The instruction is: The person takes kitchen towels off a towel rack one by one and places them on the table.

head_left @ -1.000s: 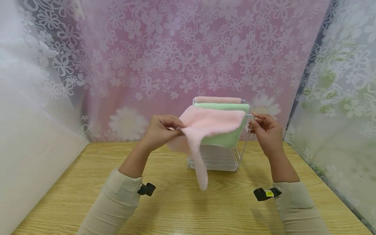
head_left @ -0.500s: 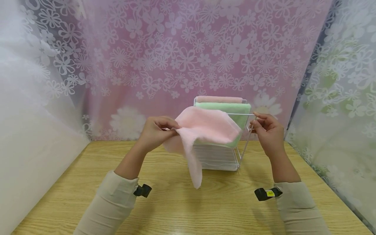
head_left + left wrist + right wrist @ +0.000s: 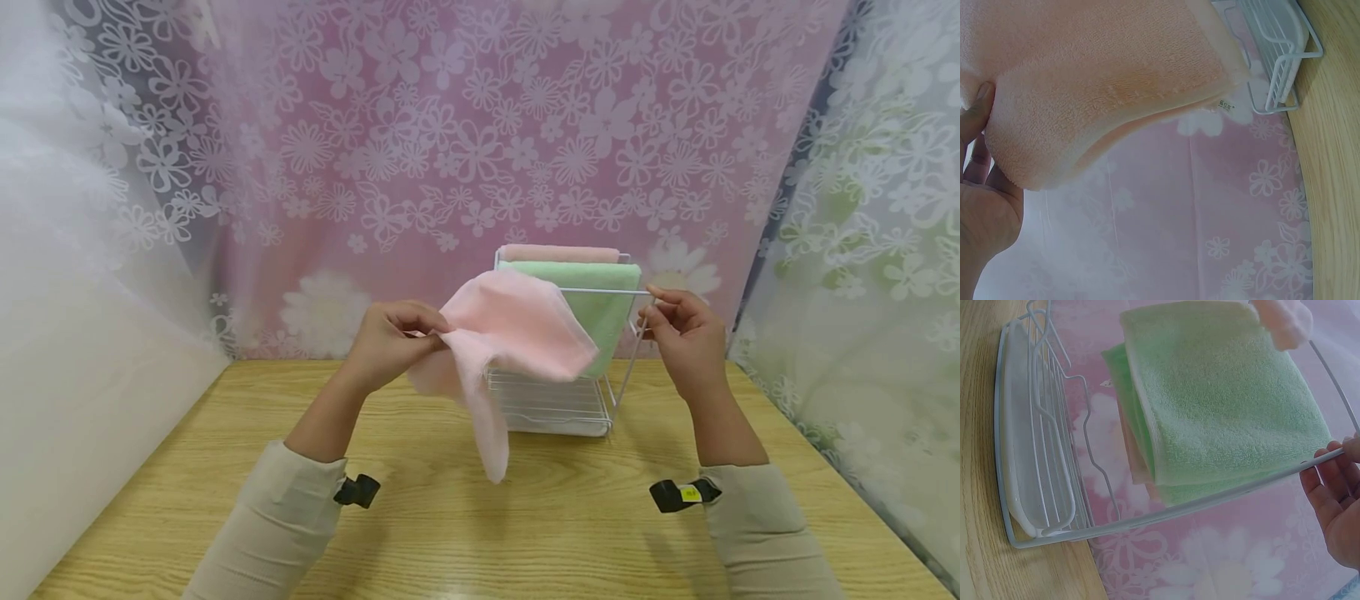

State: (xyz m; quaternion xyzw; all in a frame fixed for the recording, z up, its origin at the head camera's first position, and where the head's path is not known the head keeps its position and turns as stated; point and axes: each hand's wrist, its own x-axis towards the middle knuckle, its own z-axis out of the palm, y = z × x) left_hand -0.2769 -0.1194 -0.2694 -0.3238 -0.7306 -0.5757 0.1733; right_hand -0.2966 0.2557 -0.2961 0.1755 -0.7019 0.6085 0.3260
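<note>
A: Where's the pink towel (image 3: 517, 325)?

B: Held up at the left front of the white wire rack (image 3: 551, 406), partly covering the green towel (image 3: 609, 321), with one end dangling above the worktop (image 3: 585, 533).

A: And the grips?

B: The left hand (image 3: 390, 342) pinches the pink towel at one bunched spot. The right hand (image 3: 686, 342) has thumb and fingers clamped on the corner of the front rail (image 3: 603, 292).

A: What worries you?

B: That single pinch. Soft cloth gathered at one point could twist or slip, and the loose end could then drop.

A: Is it draped over the rail?

B: I can't tell; the cloth hides the rail's left part. If it is, a hard tug leftward could drag or tip the rack should the right hand's grip loosen.

A: And the green one?

B: It hangs close behind, so a swinging edge could rumple it.
</note>
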